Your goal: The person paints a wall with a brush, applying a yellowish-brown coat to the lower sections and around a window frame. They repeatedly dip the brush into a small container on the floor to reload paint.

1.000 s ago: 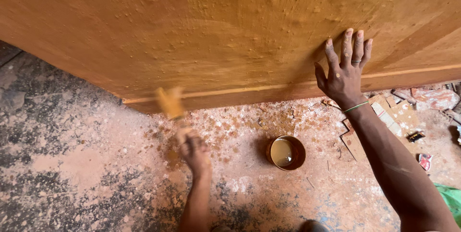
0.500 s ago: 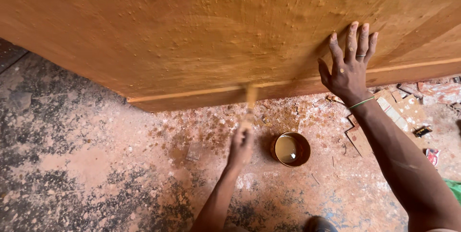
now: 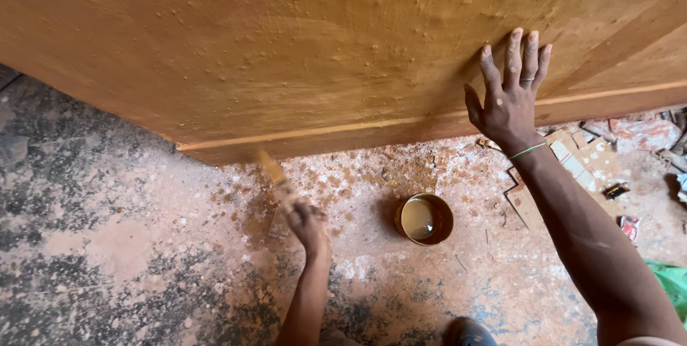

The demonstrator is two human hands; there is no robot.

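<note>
Head view, looking down a large board (image 3: 286,52) coated in ochre-orange finish, standing over a paint-spattered floor (image 3: 107,246). The left hand (image 3: 309,223) is closed around the handle of a paintbrush (image 3: 275,174), whose blurred bristle end points up toward the board's lower edge, just below the pale strip running along it. The right hand (image 3: 509,99) is spread wide, palm flat against the board at the right, fingers pointing up; it holds nothing. A ring and a thin green wristband show on it.

A small round tin (image 3: 424,219) of tan liquid sits on the floor, near the brush hand and to its right, apart from both hands.

Progress, as judged: the visible face of the board carries an even coat, with brush marks and small raised specks across it. The band at the bottom edge looks darker and may be less fully covered; work appears to be at that lower margin. The board's extent outside the picture cannot be assessed.

Scraps of card and litter (image 3: 580,160) lie at the far right of the floor.
</note>
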